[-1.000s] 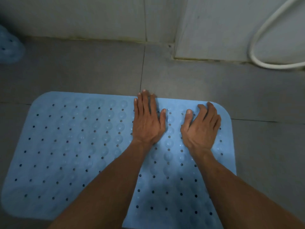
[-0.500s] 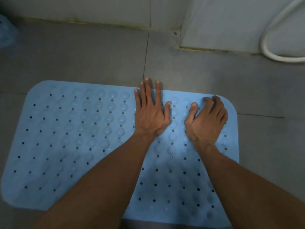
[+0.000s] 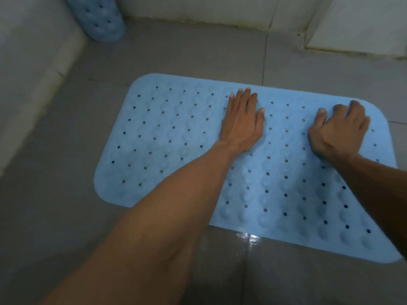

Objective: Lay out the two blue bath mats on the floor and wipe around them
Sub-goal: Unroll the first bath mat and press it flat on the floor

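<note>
a wet patch (image 3: 247,237) shines at the near edge. the flat blue bath mat (image 3: 176,139) lies mid-floor; left hand (image 3: 241,119) presses flat, right hand (image 3: 339,128) curls, holding nothing. best press outward evenly. the rolled second mat (image 3: 99,16) stands far left.

Two blue mats: one flat mat (image 3: 176,139) spread on the floor, one rolled mat (image 3: 100,18) upright by the far wall. Two bare hands, the left hand (image 3: 241,122) and the right hand (image 3: 339,130), both on the flat one. One puddle (image 3: 248,237) at its near edge.
</note>
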`<state>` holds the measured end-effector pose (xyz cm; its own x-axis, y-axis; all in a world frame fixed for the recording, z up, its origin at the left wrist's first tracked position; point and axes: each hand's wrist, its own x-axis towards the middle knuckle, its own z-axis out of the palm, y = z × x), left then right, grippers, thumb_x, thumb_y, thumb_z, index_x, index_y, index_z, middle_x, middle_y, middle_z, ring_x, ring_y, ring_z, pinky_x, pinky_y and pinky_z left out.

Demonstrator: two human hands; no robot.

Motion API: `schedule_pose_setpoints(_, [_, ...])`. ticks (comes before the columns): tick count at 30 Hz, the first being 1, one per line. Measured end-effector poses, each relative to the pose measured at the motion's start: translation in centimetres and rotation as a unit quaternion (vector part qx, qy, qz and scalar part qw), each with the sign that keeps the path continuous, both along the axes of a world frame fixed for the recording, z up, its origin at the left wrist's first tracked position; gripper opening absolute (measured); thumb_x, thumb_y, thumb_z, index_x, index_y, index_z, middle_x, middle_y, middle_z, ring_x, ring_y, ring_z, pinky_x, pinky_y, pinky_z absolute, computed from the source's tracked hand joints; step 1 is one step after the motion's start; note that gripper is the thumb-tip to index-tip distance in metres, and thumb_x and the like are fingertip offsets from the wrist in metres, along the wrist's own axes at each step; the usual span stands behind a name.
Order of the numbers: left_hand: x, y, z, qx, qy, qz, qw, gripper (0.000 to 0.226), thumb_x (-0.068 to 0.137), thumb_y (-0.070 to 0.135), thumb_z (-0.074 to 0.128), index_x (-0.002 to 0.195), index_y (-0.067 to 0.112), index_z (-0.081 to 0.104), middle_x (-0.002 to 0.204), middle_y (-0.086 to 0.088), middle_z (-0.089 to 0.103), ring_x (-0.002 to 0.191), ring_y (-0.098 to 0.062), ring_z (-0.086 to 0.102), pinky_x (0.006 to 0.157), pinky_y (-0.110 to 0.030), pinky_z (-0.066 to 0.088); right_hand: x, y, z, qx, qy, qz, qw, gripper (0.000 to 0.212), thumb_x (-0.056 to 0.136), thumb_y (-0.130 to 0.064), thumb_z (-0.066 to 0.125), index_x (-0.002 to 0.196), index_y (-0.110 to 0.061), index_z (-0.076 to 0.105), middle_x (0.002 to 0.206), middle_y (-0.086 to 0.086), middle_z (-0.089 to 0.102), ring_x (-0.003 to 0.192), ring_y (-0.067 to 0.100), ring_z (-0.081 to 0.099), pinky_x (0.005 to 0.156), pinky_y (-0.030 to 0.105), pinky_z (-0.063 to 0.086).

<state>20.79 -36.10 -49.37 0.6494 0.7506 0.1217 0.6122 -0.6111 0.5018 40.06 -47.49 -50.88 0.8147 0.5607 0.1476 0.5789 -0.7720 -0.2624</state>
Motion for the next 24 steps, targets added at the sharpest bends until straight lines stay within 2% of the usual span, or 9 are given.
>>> schedule_pose_setpoints(2, [-6.2,1.5,-0.3,0.031,0.037,0.024,0.999,0.054,0.104,0.03,0.029,0.148,0.0,0.035,0.158,-0.02,0.028,0.149,-0.032,0.018,0.124,-0.04,0.0,-6.1,0.2,0.8,0.034,0.014,0.033,0.999,0.057,0.101,-0.04,0.036,0.142,-0.002,0.044,0.158,0.022,0.029,0.149,0.036,0.021,0.125,0.05,0.01])
schedule_pose_setpoints(6, [-17.5,4.8,-0.9,0.103,0.091,0.082,0.987,0.056,0.1,0.031,0.03,0.137,-0.008,0.048,0.144,-0.031,0.044,0.138,-0.044,0.038,0.12,-0.051,0.019,-19.6,2.2,1.2,0.04,0.079,0.111,0.99,0.053,0.103,-0.038,0.039,0.145,-0.006,0.042,0.159,0.02,0.029,0.15,0.034,0.022,0.125,0.049,0.012])
schedule_pose_setpoints(10, [-23.3,5.2,-1.7,0.131,0.092,0.103,0.982,0.055,0.101,0.031,0.033,0.137,-0.008,0.048,0.145,-0.031,0.043,0.138,-0.045,0.038,0.119,-0.053,0.023,-28.7,5.7,0.2,0.048,0.105,0.161,0.98,0.052,0.103,-0.04,0.037,0.145,-0.009,0.041,0.159,0.018,0.03,0.149,0.033,0.023,0.125,0.048,0.012])
schedule_pose_setpoints(18, [-25.0,4.7,-3.2,0.076,0.052,0.097,0.991,0.06,0.101,0.038,0.03,0.144,-0.004,0.039,0.153,-0.025,0.034,0.145,-0.037,0.028,0.122,-0.049,0.017,-31.4,7.4,-1.1,0.071,0.097,0.15,0.981,0.047,0.103,-0.04,0.039,0.139,-0.011,0.048,0.154,0.013,0.04,0.144,0.03,0.033,0.122,0.048,0.022])
schedule_pose_setpoints(24, [-24.9,5.1,-2.7,0.023,0.053,0.137,0.989,0.064,0.101,0.045,0.024,0.146,0.001,0.038,0.152,-0.018,0.039,0.143,-0.03,0.033,0.121,-0.042,0.021,-31.4,7.4,-0.9,0.063,0.089,0.142,0.984,0.045,0.103,-0.04,0.041,0.138,-0.013,0.048,0.151,0.011,0.042,0.142,0.028,0.036,0.12,0.049,0.028])
